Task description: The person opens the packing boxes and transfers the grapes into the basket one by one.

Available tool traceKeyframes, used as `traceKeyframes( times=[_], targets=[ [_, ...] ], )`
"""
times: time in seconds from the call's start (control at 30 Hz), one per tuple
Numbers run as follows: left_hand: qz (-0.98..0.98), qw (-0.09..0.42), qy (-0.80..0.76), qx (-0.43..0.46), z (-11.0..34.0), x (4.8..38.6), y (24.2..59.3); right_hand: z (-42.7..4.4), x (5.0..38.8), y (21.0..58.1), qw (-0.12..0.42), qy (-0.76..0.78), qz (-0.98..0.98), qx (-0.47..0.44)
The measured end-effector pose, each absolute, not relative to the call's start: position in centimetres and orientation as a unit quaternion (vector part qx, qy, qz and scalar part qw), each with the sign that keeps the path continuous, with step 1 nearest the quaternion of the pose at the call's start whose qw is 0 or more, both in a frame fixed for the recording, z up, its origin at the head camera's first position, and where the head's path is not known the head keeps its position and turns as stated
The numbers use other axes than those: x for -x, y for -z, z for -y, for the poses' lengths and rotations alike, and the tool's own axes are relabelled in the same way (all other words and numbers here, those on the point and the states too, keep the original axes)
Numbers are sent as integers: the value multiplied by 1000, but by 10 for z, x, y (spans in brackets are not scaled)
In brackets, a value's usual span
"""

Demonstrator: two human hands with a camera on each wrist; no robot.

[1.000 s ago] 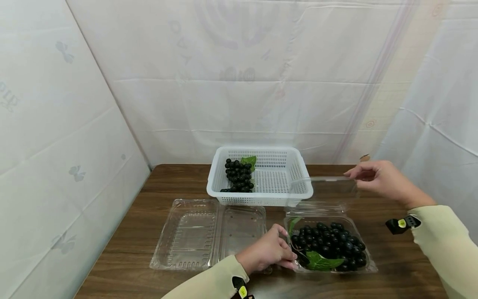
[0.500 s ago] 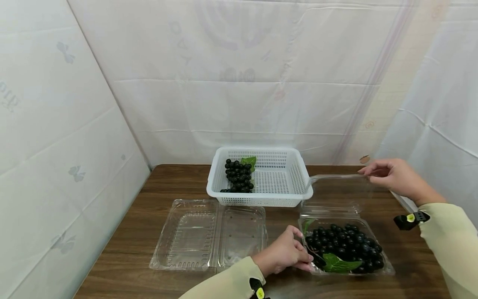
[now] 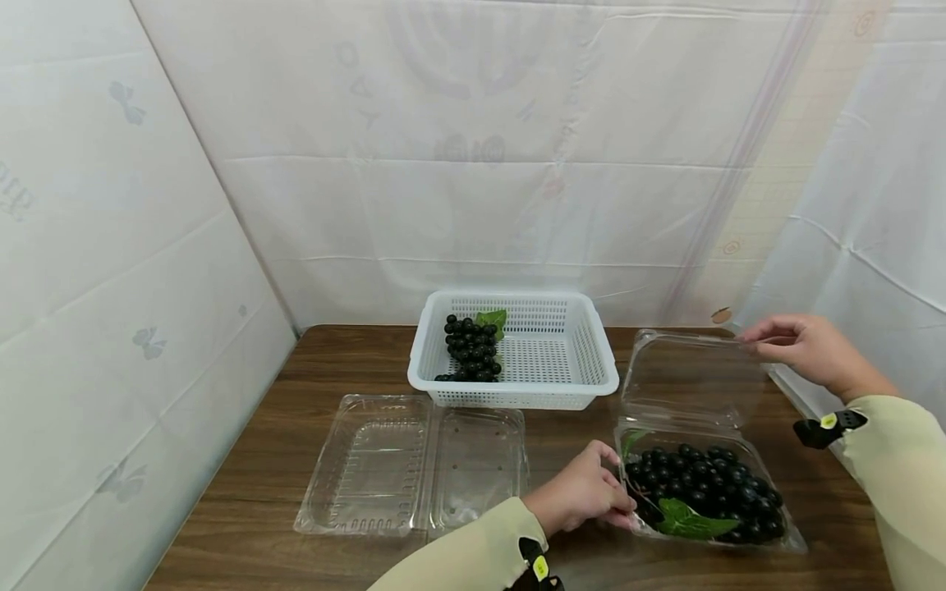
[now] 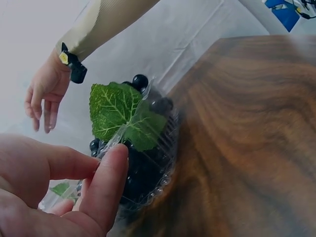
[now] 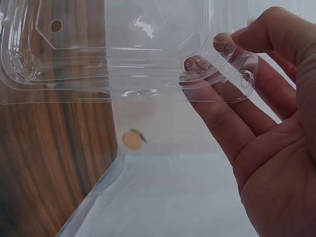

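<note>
The person's left hand (image 3: 589, 491) holds the left side of a clear box (image 3: 795, 539) full of dark grapes (image 3: 709, 483) with a green leaf (image 3: 691, 521) on top, and the right hand (image 3: 813, 353) holds its raised lid (image 3: 683, 373) by a corner. To the left, another clear box (image 3: 377, 472) lies open on the brown tabletop (image 3: 254, 492). Behind them sits a white basket (image 3: 535, 397) with more dark grapes (image 3: 471, 345) and a small leaf (image 3: 493, 320) inside.

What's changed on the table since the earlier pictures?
The grape-filled container has moved right, the left grip holding its left side. Its lid, held by the right grip, has moved right too, its free edge now higher in the head view. Nothing was taken hold of or let go. The white basket with its grapes and the other clear container stayed put.
</note>
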State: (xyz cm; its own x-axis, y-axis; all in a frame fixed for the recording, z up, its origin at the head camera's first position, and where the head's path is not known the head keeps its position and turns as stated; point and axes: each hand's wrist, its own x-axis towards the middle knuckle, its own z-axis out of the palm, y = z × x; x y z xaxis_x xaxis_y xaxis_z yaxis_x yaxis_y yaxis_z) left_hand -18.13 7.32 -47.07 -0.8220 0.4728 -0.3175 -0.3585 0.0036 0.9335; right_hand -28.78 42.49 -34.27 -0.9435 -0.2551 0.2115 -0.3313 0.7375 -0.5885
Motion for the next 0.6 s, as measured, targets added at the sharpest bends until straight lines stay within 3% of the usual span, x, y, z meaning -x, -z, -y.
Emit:
traceKeyframes(
  times=[0.23,0.6],
  targets=[
    [-668,324,-667,-66,-62,198,463,-439,287,351,25,-374,918,-129],
    [-735,275,-616,-74,-38,219,452,-454,280,381,-7,-396,916,-71]
  ],
)
